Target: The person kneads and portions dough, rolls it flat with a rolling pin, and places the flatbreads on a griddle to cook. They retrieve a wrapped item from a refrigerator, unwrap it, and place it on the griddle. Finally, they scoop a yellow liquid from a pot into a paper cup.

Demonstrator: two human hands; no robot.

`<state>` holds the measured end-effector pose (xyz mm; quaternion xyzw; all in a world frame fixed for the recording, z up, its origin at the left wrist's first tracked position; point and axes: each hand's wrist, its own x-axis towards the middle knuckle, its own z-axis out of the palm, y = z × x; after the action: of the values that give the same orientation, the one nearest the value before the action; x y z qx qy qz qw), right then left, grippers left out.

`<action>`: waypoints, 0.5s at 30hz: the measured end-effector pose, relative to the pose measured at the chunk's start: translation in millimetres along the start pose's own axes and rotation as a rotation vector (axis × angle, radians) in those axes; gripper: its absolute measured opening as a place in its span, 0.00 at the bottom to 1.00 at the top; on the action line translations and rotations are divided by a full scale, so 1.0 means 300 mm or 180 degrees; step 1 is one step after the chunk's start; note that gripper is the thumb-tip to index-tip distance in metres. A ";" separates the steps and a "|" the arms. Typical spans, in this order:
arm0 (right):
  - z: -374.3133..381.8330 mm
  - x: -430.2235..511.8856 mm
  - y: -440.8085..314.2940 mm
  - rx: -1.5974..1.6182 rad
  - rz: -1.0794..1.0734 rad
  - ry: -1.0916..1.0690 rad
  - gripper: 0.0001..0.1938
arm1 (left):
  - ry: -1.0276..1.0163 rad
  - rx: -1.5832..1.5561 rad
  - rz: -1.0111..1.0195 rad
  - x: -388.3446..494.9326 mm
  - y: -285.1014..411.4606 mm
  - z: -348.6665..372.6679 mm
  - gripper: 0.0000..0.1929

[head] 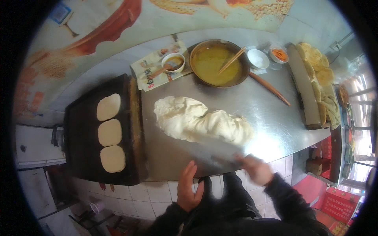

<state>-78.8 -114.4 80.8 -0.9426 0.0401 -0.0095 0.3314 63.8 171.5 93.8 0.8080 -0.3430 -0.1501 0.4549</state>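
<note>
A large, soft mass of white dough (203, 119) lies across the middle of a steel worktop (171, 160). My right hand (258, 171), blurred by motion, grips what looks like a broad-bladed knife (215, 150). Its smeared grey blade extends left along the near side of the dough; whether it touches the dough is unclear. Near the worktop's front edge, my left hand (189, 187) is empty, its thumb apart from the fingers. To the left, three flat dough rounds (110, 132) sit in a column on a dark griddle (81, 138).
Behind the dough stands a wide bowl of yellow liquid (215, 65) with chopsticks (231, 60) in it. A wooden rolling pin (270, 88) lies right of it. Small bowls (258, 59) stand at the back. Baked flatbreads (317, 65) fill a tray at the right.
</note>
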 end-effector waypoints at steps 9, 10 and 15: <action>0.437 0.553 -0.293 -0.0622 0.0459 -0.0768 0.31 | 0.0332 -0.0343 -0.1662 -0.326 -0.051 -0.210 0.27; 0.456 0.609 -0.292 -0.0566 0.0519 -0.0653 0.28 | 0.0246 -0.0184 -0.1557 -0.333 -0.063 -0.225 0.26; 0.510 0.830 -0.269 -0.0298 0.0887 0.0111 0.12 | 0.0058 -0.0238 -0.1249 -0.330 -0.116 -0.278 0.23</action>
<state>181.8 23.4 9.9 -0.9420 0.1767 0.0221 0.2843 53.6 304.8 103.0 0.8432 -0.1691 -0.2412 0.4496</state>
